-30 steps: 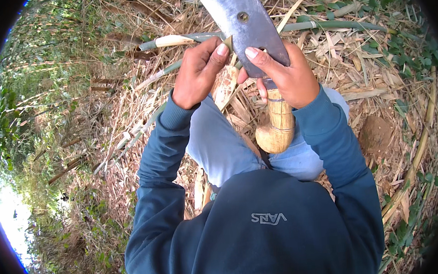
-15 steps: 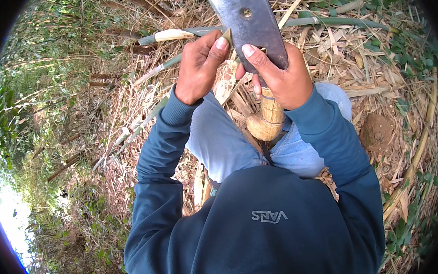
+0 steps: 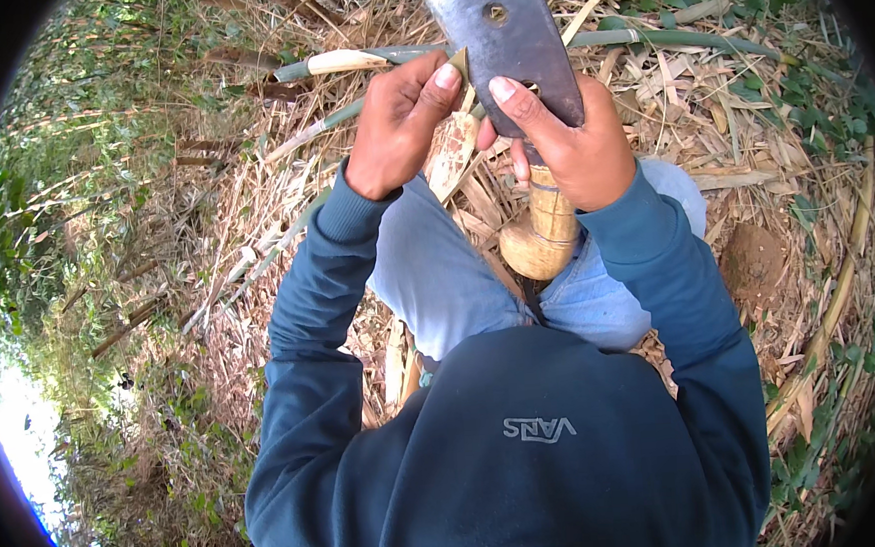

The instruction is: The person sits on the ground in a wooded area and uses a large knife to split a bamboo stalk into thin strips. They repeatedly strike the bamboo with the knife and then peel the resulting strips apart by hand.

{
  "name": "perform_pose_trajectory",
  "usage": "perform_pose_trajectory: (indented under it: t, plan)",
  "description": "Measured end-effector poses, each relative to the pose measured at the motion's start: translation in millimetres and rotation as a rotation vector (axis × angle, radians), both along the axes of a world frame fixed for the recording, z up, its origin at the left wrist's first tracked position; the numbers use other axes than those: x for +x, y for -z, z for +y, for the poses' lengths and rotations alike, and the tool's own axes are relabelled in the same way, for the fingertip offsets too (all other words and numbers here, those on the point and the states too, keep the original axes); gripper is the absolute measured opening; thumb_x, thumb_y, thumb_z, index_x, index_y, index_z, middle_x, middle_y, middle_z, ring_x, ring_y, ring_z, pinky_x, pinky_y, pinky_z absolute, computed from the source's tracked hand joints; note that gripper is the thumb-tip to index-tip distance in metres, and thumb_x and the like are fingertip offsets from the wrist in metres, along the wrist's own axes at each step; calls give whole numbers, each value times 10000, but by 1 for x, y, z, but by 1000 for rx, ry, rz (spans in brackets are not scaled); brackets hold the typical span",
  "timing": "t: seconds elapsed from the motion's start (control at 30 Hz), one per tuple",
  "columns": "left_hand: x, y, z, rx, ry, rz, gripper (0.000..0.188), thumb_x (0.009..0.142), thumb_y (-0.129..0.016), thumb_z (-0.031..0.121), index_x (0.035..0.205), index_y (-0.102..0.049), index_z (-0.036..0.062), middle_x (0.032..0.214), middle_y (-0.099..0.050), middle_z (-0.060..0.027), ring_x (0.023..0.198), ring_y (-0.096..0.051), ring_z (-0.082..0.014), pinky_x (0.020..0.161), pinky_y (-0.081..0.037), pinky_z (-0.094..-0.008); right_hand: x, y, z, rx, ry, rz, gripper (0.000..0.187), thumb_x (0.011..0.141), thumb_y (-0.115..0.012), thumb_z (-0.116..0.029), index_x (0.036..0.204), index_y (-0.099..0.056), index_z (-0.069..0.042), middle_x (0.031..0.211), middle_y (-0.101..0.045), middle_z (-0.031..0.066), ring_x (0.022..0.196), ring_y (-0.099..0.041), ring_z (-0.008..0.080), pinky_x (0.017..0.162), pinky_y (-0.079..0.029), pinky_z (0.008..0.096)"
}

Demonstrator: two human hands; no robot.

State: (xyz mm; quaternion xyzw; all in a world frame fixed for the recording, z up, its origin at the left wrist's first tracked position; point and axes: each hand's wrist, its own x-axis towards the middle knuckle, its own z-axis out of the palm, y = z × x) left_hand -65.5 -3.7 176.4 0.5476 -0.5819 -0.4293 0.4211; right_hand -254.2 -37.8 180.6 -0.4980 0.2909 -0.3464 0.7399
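Note:
A wide dark machete (image 3: 513,38) with a hole through its blade points away from me. My right hand (image 3: 590,149) is closed around the base of the blade, thumb pressed on the flat metal. Below that hand hangs its pale wooden handle (image 3: 552,206), ending in a bulbous, curved pommel above my lap. To the left, my left hand (image 3: 403,120) pinches a small greenish-brown sliver (image 3: 461,61) between thumb and fingers, its tip beside the blade's left edge. The sliver looks like bamboo; its lower part is hidden in the hand.
Beyond the hands a green bamboo pole (image 3: 689,41) lies across the ground, with another thin stalk (image 3: 314,131) at left. Dry husks and shavings (image 3: 684,133) cover the ground around my bent knees (image 3: 423,274). Leafy plants grow on both sides.
The machete and both hands have shifted slightly to the right. The sliver is still pinched at the blade's edge, and both grips look the same.

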Motion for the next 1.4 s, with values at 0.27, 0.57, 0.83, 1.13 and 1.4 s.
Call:
perform_pose_trajectory:
  t: [0.27,0.57,0.83,1.13,1.4]
  plan:
    - [-1,-3,0,-16,-5,23,342,986,-467,279,779,-522,13,661,-452,16,634,-393,-72,573,-346,-236,15,12,17,-67,141,-40,266,955,-543,-252,953,-608,6,714,-638,48,507,-510,55,459,-424,215]
    - [0,-7,0,-16,-4,25,346,988,-463,289,801,-523,4,666,-450,17,634,-378,-72,567,-340,-241,14,8,10,28,48,-108,243,954,-544,-231,978,-594,6,716,-637,60,525,-534,64,465,-433,213]
    - [2,-2,0,-39,-16,-39,362,986,-462,300,800,-535,-1,637,-461,-11,613,-391,-85,550,-353,-265,6,1,-5,127,-81,-76,242,947,-552,-228,967,-603,8,711,-645,57,522,-541,81,480,-446,224]
    - [-6,-4,2,-28,-22,-63,376,983,-462,346,884,-562,-3,674,-431,57,616,-333,-39,549,-268,-209,3,6,-9,86,-99,-43,258,941,-553,-260,960,-623,-13,688,-642,44,533,-533,71,491,-442,226]
    - [1,11,1,-86,-55,-148,354,968,-482,301,904,-603,-25,614,-545,-95,565,-471,-120,539,-404,-304,6,12,-5,-18,-27,41,240,941,-552,-224,952,-618,7,708,-649,60,566,-558,85,506,-455,246]
